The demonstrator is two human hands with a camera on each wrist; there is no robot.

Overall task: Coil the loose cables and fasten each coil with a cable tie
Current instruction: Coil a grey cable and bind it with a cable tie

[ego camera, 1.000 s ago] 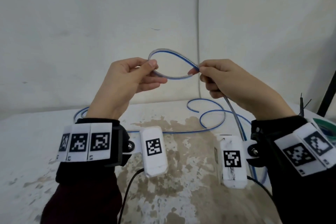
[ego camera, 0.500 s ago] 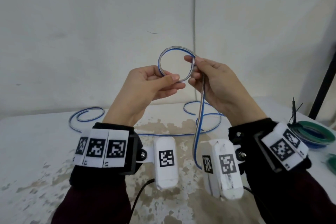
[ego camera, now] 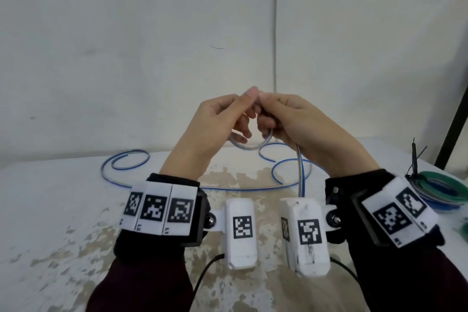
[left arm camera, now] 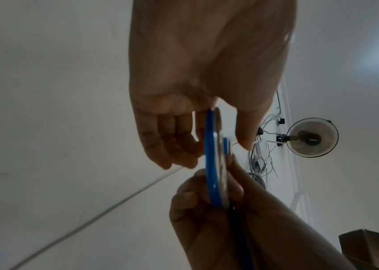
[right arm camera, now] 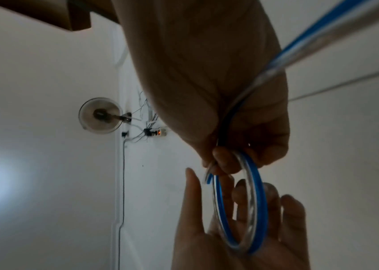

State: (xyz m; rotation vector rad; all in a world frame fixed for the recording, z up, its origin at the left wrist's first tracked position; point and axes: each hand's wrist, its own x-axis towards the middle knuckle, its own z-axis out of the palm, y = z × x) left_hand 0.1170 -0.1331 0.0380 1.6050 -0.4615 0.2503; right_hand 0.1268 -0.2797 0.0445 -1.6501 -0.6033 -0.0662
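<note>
Both hands are up in front of the wall, fingertips meeting above the table (ego camera: 76,210). The right hand (ego camera: 298,119) has its thumb and forefinger curled tight on the blue-and-clear cable (right arm camera: 256,197), pinching the spot where the small loop crosses itself; the right wrist view shows the cut end poking out just beside that pinch. The left hand (ego camera: 217,119) sits right against it, thumb tip up at the top touching the right fingertips, the other fingers loosely bent with the loop passing across them. In the right wrist view those left fingers look spread and fairly straight behind the ring, cradling more than clamping, and whether the left thumb truly pinches the cable cannot be told. The left wrist view is blurred but shows the loop edge-on between the two hands.

From the right hand the cable drops down to the table, where the rest lies in loose curves reaching to a curl at the far left (ego camera: 126,159). At the right edge sits a green and blue coil (ego camera: 440,190) with a black cable tie (ego camera: 415,157) standing up from it.

Half a second ago the loop stood upright and open above the fingers; now it hangs below the hands, which have closed together, and looks smaller.
</note>
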